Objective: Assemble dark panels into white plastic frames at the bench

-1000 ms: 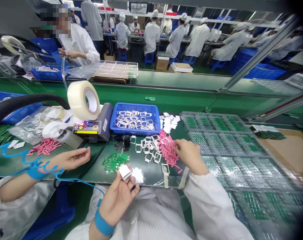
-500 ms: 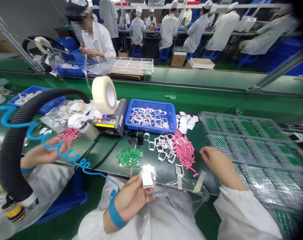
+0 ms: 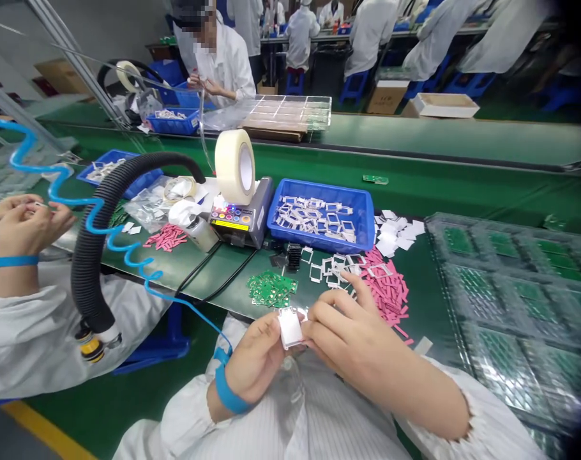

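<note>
A small white plastic frame with a flat white face (image 3: 289, 328) is gripped between the thumb and fingers of my left hand (image 3: 256, 361), just off the bench's front edge. My right hand (image 3: 341, 329) meets it from the right, thumb and forefinger closed at its side edge. Whether those fingertips also hold a smaller piece is hidden. Behind my hands lie green circuit boards (image 3: 272, 289), loose white frames (image 3: 336, 267) and a heap of pink strips (image 3: 385, 291), partly covered by my right hand.
A blue bin (image 3: 322, 239) of white frames stands behind, beside white cards (image 3: 396, 235). Clear trays (image 3: 486, 287) with green boards fill the right. A tape roll (image 3: 233, 167), black hose (image 3: 87, 249) and coiled blue cord (image 3: 128, 252) are left, near a co-worker's hands (image 3: 27, 223).
My right hand has come from the bench beside the pink strips to the white frame in my left hand. The view has turned left and down; the co-worker's hands now meet.
</note>
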### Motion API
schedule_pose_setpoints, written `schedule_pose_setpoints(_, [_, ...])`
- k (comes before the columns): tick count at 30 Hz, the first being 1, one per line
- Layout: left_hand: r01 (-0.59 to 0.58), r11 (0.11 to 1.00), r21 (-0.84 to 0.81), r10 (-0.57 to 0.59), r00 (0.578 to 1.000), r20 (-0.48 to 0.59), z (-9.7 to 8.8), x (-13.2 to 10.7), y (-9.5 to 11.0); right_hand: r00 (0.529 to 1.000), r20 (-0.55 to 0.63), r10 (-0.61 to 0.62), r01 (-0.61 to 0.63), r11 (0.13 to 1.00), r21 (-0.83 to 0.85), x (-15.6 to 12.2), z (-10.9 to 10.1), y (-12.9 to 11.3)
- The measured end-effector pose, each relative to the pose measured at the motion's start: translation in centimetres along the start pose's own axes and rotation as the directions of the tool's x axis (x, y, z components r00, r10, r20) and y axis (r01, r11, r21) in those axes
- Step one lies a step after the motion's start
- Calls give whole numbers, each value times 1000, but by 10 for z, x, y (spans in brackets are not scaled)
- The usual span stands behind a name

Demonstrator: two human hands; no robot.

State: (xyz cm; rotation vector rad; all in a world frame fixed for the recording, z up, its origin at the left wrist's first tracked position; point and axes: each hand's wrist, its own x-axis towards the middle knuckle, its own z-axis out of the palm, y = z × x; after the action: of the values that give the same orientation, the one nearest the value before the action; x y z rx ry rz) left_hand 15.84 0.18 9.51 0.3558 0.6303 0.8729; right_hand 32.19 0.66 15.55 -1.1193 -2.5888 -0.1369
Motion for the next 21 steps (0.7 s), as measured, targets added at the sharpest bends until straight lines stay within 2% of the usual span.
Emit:
schedule_pose_setpoints(3, [-31, 999, 14, 31, 999, -28, 1, 1, 1, 999, -4, -51, 51, 998, -37, 5, 3, 0])
schedule_pose_setpoints(6, [-53, 999, -2, 53, 998, -40, 0, 3, 2, 998, -31, -52, 51, 999, -2, 12, 11, -4])
schedule_pose_setpoints(9, [-69, 994, -89, 64, 996, -61, -4, 3, 5, 990, -137, 26, -2, 984, 178, 18, 26, -9])
schedule_pose_setpoints(13, [-107, 986, -128, 89, 987, -134, -12, 0, 11, 921, -306, 241, -74, 879, 472, 21, 50, -15])
schedule_pose_setpoints(15, [-138, 983, -125, 115, 978, -172, -14, -2, 15, 907, -319, 274, -75, 852, 517, 21, 57, -18])
schedule_pose_setpoints(19, [-163, 973, -163, 130, 971, -200, -15, -6, 20, 912, -318, 259, -50, 840, 541, 22, 63, -19])
schedule_pose_setpoints(21, [-156, 973, -167, 126, 976, -179, -15, -6, 22, 905, -291, 311, -65, 776, 627, 22, 65, -20])
